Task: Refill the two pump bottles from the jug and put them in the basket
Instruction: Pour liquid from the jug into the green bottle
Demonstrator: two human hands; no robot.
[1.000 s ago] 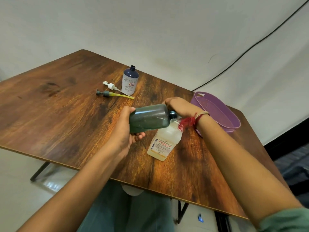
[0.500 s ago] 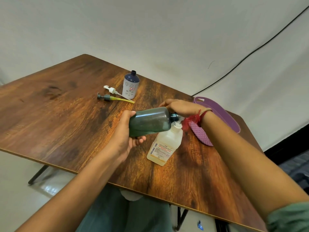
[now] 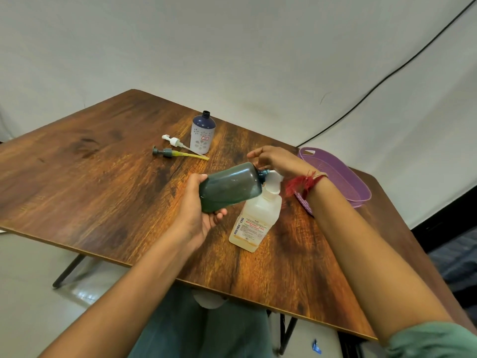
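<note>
My left hand point(image 3: 198, 215) grips the base of a dark green bottle point(image 3: 229, 187), which is tipped on its side above the table. Its open neck meets a white funnel point(image 3: 273, 183) that sits on top of a clear labelled bottle point(image 3: 255, 223) with pale liquid at its bottom. My right hand point(image 3: 281, 161) holds the funnel at that bottle's neck. Further back, a blue and white bottle point(image 3: 203, 134) stands uncapped. Beside it lie a white pump head point(image 3: 173, 141) and a grey pump head point(image 3: 165, 152) with a yellow tube. The purple basket point(image 3: 343, 177) sits at the right, behind my right wrist.
Everything rests on a wooden table point(image 3: 103, 189) against a white backdrop. A black cable point(image 3: 387, 76) runs down the backdrop toward the table's far right corner. The table's near edge crosses above my lap.
The green bottle stays tipped at the funnel and both hands keep their hold. The view has shifted a little, so more of the basket's inside shows.
</note>
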